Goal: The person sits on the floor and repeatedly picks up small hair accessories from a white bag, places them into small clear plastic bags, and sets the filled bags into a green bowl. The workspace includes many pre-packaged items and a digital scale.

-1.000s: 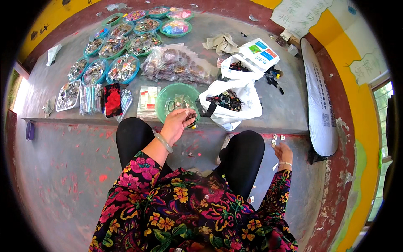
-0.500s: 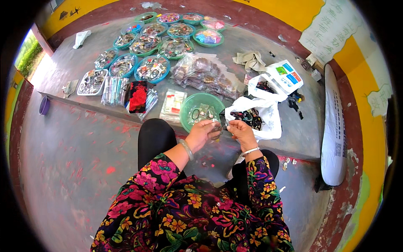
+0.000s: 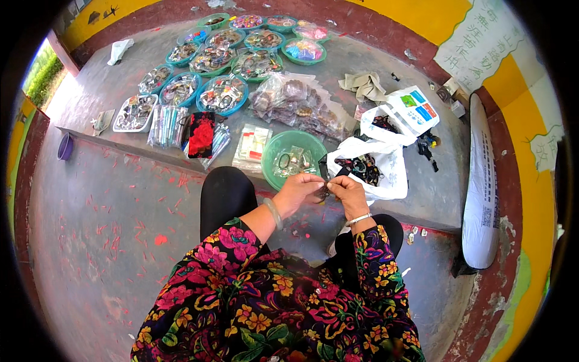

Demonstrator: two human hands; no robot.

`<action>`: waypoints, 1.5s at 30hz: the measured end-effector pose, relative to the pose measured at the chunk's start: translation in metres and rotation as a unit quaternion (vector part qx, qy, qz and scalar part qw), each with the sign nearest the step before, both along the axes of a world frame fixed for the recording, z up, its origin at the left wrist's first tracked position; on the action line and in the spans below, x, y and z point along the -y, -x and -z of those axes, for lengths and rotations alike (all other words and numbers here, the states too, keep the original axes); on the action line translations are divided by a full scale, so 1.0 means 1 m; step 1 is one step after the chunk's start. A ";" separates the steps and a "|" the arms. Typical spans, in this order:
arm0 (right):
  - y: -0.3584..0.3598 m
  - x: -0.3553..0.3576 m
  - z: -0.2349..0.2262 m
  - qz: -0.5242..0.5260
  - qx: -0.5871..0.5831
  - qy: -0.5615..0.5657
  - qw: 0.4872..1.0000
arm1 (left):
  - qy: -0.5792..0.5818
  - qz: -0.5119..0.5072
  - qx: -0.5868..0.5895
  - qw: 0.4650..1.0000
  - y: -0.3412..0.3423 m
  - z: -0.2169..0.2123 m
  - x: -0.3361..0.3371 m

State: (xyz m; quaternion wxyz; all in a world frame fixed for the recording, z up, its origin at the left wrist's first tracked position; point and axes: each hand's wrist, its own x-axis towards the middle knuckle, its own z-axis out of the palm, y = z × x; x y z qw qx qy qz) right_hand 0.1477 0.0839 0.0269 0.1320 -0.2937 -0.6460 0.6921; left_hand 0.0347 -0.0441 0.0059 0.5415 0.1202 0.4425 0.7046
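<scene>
Both hands meet in front of me, just past my knees. The fingers of my left hand (image 3: 295, 194) are closed on a small dark piece (image 3: 324, 190), mostly covered by the fingers. My right hand (image 3: 351, 194) pinches at the same spot, its thumb and forefinger nearly touching the left fingertips; what it grips is too small to make out. Just beyond my left hand, a green plastic bowl (image 3: 278, 145) holds small clear packets with dark loops inside. Beside my right hand, an open white plastic bag (image 3: 395, 172) contains a tangle of black bands (image 3: 366, 169).
Clear bags of brownish items (image 3: 301, 105) are heaped behind the bowl. Several round basins (image 3: 222, 95) of small packaged goods stand farther back. White packets (image 3: 252, 143) and a red-and-black pouch (image 3: 201, 135) lie to the left. A long silvery wrapped object (image 3: 479, 187) leans at right.
My hands have drawn closer together, so the fingertips now almost touch. The whole view has shifted slightly; the bowl and bags stay in place.
</scene>
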 end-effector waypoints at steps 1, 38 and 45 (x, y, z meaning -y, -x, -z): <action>0.000 0.001 0.000 0.001 -0.002 -0.006 1.000 | 0.009 0.005 -0.013 1.000 0.001 0.000 0.000; -0.005 0.002 -0.002 -0.043 -0.063 -0.203 0.976 | -0.010 0.037 0.076 0.996 0.008 0.000 0.004; -0.005 -0.002 0.000 -0.029 -0.051 -0.116 0.992 | -0.002 0.019 0.048 0.999 0.009 -0.001 0.002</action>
